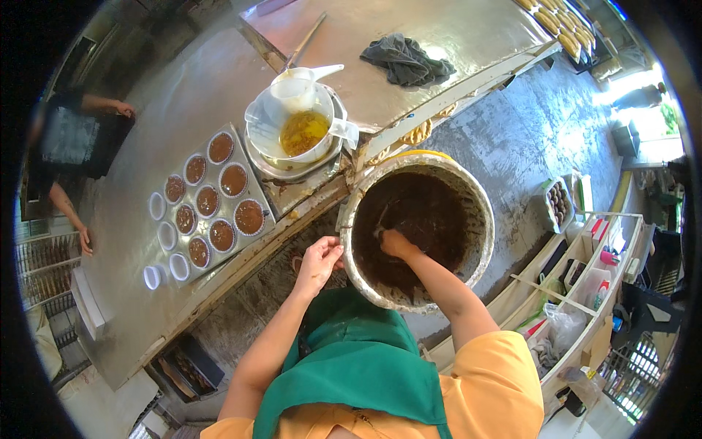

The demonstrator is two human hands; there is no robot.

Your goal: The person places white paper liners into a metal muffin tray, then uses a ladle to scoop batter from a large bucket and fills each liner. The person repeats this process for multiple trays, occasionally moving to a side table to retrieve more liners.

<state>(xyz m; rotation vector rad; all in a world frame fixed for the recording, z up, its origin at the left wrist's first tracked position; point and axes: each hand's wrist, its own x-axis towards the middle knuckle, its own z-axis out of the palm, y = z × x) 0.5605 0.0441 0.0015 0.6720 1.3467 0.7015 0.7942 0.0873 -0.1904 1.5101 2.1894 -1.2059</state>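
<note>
A large whitish bucket [479, 190] holds dark brown batter [428, 205], which is smeared over its inner wall. My right hand [397, 245] reaches down into it, fingers closed at the batter's surface. A small pale or clear thing shows just past those fingers; its kind cannot be made out. At the bucket's left side, my left hand [319, 265] grips the rim with bent fingers. Left of the bucket, a metal tray [265, 207] carries several paper baking cups [234, 179] filled with brown batter. Several white paper cups [167, 235] at its left edge have no batter in them.
Behind the tray, a translucent jug [256, 121] with yellow liquid sits in a metal bowl, a smaller jug [291, 91] in it. A dark cloth [406, 60] lies on the metal table [468, 25]. Another person [73, 135] stands at far left. A cluttered shelf [578, 293] is at right.
</note>
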